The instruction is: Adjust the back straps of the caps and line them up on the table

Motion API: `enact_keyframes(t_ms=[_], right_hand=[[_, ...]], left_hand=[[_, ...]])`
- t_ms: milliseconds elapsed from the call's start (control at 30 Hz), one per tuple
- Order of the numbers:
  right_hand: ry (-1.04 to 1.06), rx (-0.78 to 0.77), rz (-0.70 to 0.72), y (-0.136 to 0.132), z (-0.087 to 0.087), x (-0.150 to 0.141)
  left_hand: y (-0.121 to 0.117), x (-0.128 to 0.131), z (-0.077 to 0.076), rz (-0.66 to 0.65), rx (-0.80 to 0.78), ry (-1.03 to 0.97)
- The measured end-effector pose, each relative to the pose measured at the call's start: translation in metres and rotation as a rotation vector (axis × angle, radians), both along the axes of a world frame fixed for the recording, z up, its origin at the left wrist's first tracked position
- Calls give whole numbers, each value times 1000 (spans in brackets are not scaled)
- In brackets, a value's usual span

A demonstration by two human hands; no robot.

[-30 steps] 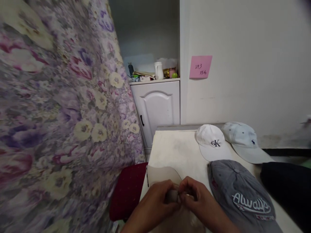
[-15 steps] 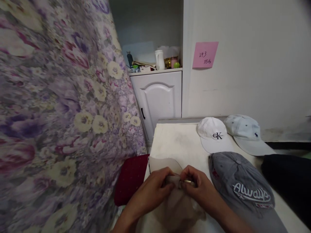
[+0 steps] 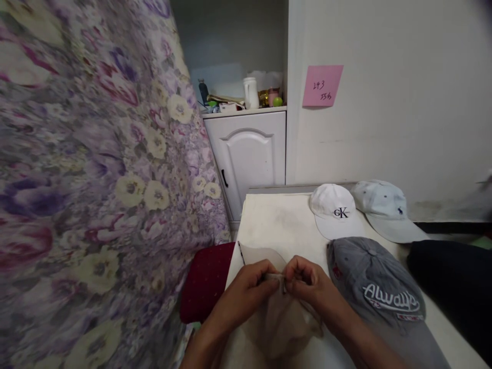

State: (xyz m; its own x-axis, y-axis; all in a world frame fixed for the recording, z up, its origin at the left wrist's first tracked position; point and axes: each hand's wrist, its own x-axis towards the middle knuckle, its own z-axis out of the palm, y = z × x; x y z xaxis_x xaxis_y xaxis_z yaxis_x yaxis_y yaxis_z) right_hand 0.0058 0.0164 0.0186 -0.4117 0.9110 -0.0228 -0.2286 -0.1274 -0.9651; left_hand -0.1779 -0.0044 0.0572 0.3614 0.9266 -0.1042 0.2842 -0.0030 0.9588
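A beige cap (image 3: 282,330) is at the near edge of the white-covered table, its brim (image 3: 263,254) pointing away from me. My left hand (image 3: 246,292) pinches the cap's back strap (image 3: 272,277) between thumb and fingers. On the other side of a small buckle (image 3: 284,285), my right hand (image 3: 313,284) is closed on the strap's other part. The fingertips nearly meet, and the fingers partly hide the buckle. Right of my right hand lies a grey cap (image 3: 378,277) with "Always" lettering.
A white cap (image 3: 332,202) and a pale blue cap (image 3: 382,202) sit toward the wall, with dark cloth (image 3: 453,287) at the right. A floral curtain (image 3: 111,179) hangs on the left beside a dark red cushioned seat (image 3: 207,282). Behind stands a white cabinet (image 3: 249,154).
My right fingers have closed in toward the buckle, and the metal piece that showed at them is now mostly hidden. The strap is tilted more edge-on. The view has shifted slightly.
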Motion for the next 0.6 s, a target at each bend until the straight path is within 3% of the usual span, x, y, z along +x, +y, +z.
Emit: enact_keyframes(t_ms=[333,600], right_hand=[[69,-77,115,2,3,8],[-118,54,-56,-3,1,-4]], left_hand=[[1,-2,-1,48,-14,-21],[2,2,1,53,3,-9]])
